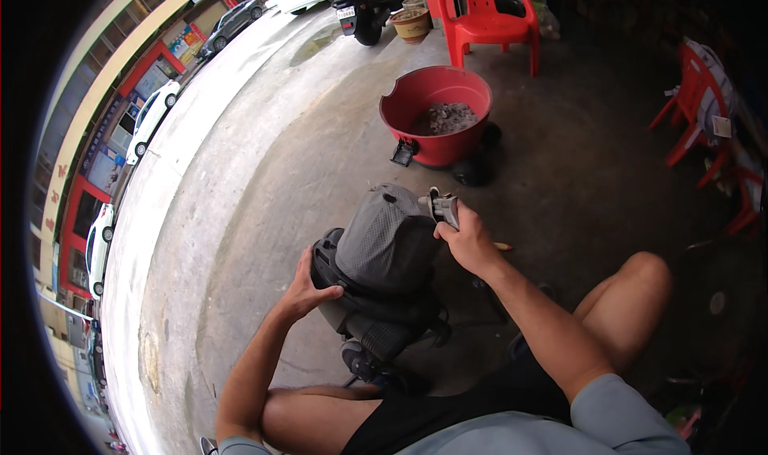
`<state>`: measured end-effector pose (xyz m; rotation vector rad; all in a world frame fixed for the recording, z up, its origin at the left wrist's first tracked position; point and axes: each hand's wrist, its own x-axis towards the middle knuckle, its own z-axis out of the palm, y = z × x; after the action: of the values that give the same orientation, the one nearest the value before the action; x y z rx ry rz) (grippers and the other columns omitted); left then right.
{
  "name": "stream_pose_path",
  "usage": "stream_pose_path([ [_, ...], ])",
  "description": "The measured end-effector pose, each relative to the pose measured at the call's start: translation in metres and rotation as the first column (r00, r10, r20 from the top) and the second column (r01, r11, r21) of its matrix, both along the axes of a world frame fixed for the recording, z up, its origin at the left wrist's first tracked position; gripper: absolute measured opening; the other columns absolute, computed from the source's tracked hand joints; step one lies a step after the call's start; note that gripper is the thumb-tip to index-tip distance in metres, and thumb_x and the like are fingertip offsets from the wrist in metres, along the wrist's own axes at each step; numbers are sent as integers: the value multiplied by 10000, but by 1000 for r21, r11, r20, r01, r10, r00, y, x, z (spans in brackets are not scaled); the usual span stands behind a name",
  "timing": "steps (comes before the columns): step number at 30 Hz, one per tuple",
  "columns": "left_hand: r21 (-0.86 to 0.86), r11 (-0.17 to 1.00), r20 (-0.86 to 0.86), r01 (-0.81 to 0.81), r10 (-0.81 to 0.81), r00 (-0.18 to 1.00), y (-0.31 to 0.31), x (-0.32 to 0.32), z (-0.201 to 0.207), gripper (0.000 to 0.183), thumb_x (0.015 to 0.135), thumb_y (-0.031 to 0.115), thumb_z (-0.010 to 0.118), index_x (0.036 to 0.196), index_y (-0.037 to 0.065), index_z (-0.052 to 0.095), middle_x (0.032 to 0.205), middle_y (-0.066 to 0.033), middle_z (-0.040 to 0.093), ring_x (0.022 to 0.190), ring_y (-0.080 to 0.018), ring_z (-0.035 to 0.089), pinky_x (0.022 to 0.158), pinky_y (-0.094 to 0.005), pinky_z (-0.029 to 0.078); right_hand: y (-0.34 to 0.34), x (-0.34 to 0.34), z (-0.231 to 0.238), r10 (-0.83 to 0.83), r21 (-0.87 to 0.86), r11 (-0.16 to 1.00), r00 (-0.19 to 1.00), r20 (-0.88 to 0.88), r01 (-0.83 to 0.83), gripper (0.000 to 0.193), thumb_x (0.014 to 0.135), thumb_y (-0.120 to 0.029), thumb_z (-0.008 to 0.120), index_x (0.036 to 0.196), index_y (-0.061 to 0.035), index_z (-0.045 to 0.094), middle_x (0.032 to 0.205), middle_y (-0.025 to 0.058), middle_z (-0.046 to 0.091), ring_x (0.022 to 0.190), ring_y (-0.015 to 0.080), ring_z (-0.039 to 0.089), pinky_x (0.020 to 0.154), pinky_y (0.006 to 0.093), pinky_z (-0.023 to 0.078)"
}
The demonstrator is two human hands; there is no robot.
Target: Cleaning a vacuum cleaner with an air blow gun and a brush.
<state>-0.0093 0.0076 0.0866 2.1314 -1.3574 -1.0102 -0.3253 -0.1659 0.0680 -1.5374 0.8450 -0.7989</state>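
A vacuum cleaner head with a grey cloth filter (384, 239) over it stands tilted in front of me, between my knees. My left hand (306, 292) grips its black rim (326, 259) from the left, thumb toward me. In my right hand (466, 237) is a silver metal spray gun (442, 207), the fingers closed round its handle. The gun's front end is close beside the upper right of the filter; whether they touch I cannot tell. Beyond the filter stands a red tub (436, 127) on black casters, with grey dusty debris (450, 119) in it and a black latch on its side.
A red plastic chair (490, 31) stands behind the tub, near a potted plant (411, 24) and a parked motorbike (364, 7). More red chairs (698, 107) are in the dark at right. Cars (154, 119) line the street at left. Concrete floor (264, 183) lies around me.
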Motion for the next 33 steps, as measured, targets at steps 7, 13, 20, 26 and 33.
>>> stream_pose_path([
  [7, 14, 1000, 0, -3, 3, 1000, 1, -1, 5, 1385, 593, 577, 869, 1556, -29, 79, 1598, -277, 125, 1506, -393, 114, 1228, -448, 138, -3, 11, 9, -83, -23, 996, 997, 5, 83, 249, 847, -84, 569, 1074, 17, 592, 822, 146, 673, 799, 264, 659, 778, 374, 499],
  [13, 28, 1000, 3, -10, 10, 1000, 1, -1, 5, 1386, 591, 577, 867, 1555, -31, 79, 1596, -278, 131, 1505, -394, 118, 1227, -449, 144, -11, 17, 10, 10, 34, 999, 998, 64, -13, 227, 857, -84, 567, 1054, 25, 585, 811, 130, 678, 775, 237, 655, 741, 351, 502],
  [20, 12, 1000, 9, 8, -8, 1000, 2, 1, 4, 1420, 574, 608, 868, 1556, -31, 66, 1597, -278, 124, 1505, -394, 116, 1227, -452, 145, -35, 34, 10, 65, -34, 997, 997, -49, -67, 228, 838, -84, 591, 1044, 15, 582, 832, 133, 674, 806, 256, 659, 767, 378, 499],
  [26, 48, 999, 25, -5, 4, 1000, 5, 2, 6, 1414, 583, 613, 863, 1554, -40, 68, 1598, -276, 123, 1507, -391, 111, 1228, -452, 142, -45, 40, 40, 270, 186, 953, 948, -168, -239, 246, 792, -58, 617, 1015, 36, 571, 786, 149, 656, 749, 292, 652, 755, 391, 506],
  [33, 20, 1000, 21, 9, -9, 1000, 7, 8, -1, 1378, 602, 581, 863, 1550, -48, 85, 1595, -277, 140, 1505, -394, 116, 1226, -444, 138, -79, 57, 14, 376, 185, 921, 905, -199, -342, 193, 816, -67, 599, 1006, -39, 587, 798, 53, 675, 440, 76, 463, 374, 261, 326],
])
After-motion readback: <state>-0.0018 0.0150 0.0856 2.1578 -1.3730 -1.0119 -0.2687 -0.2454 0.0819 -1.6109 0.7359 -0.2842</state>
